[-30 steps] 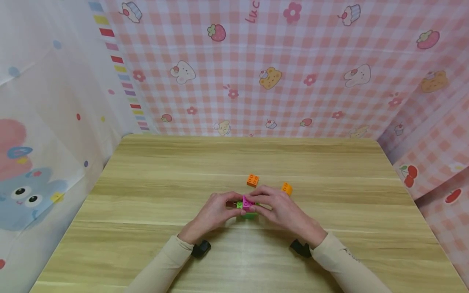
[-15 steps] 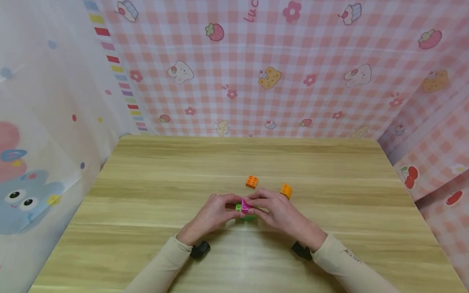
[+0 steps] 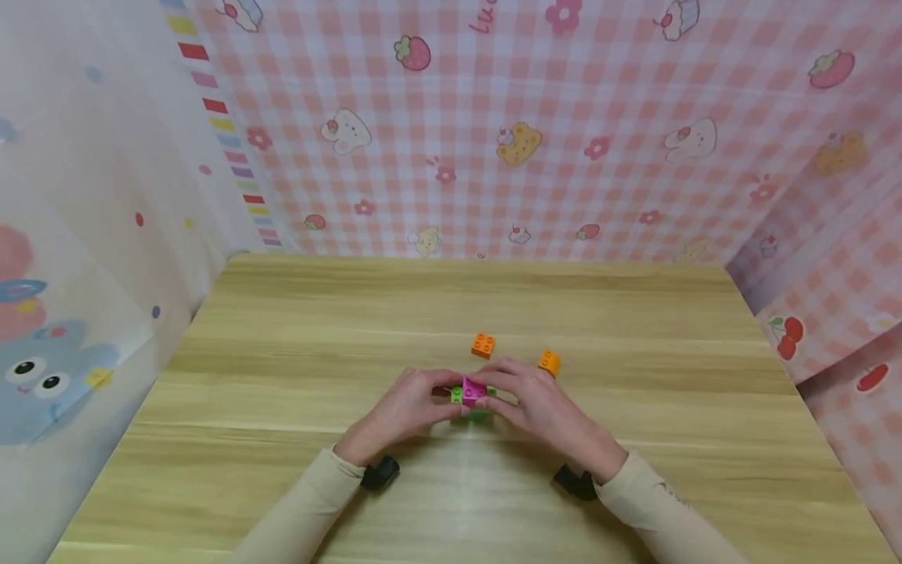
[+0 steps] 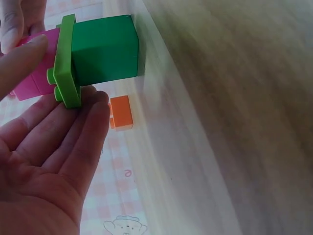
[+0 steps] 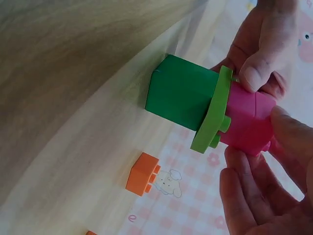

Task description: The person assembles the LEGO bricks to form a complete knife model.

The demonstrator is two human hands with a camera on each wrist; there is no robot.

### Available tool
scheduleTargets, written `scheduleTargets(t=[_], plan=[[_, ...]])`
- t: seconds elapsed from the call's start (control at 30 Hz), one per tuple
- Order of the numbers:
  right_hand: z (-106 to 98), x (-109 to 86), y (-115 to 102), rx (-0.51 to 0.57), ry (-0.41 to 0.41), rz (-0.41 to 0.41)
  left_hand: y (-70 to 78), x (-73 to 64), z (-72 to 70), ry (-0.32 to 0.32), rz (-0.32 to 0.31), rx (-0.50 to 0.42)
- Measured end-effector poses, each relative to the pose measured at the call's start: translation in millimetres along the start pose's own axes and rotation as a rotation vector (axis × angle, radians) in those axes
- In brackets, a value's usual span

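Between the two hands is an upright stack of toy building bricks: a dark green brick at the bottom, a light green plate across it, and pink bricks on top, with a seam between them. My left hand pinches the pink part from the left with thumb and fingers, near the plate. From the right, my right hand holds the upper pink brick between thumb and fingers. In the head view the fingers cover much of the stack.
An orange four-stud brick lies on the wooden table behind the stack. A rounded orange brick is just beyond my right hand. Black wrist devices sit under both wrists. A pink checked cloth hangs behind the table.
Both hands stay around the stack, with small shifts of the right fingers on the pink brick. The head view has tilted slightly; the orange bricks lie as before.
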State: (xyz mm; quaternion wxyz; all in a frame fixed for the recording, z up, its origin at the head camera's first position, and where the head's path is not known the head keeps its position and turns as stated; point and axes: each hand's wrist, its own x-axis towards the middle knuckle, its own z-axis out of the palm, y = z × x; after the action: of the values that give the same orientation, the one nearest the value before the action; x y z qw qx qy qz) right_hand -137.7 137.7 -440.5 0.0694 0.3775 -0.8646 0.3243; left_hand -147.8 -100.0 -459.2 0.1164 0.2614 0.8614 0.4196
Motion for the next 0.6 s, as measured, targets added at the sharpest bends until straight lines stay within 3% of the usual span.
scheduleTargets(t=[0.1, 0.23, 0.33, 0.6], plan=[[-2, 0.0, 1, 0.031, -0.029, 0.056, 0.8, -1.8, -0.6, 0.004, -0.005, 0.008], [-6, -3.0, 7, 0.129, -0.042, 0.140, 1.6, -5.2, 0.1, 0.055, -0.010, 0.013], [-12, -3.9, 12, 0.179, -0.015, 0.178, 2.7, -6.0, 0.1, 0.094, 0.014, -0.007], [-18, 2.6, 28, 0.120, 0.064, 0.213, 3.7, -4.4, 1.3, 0.156, 0.134, -0.034]])
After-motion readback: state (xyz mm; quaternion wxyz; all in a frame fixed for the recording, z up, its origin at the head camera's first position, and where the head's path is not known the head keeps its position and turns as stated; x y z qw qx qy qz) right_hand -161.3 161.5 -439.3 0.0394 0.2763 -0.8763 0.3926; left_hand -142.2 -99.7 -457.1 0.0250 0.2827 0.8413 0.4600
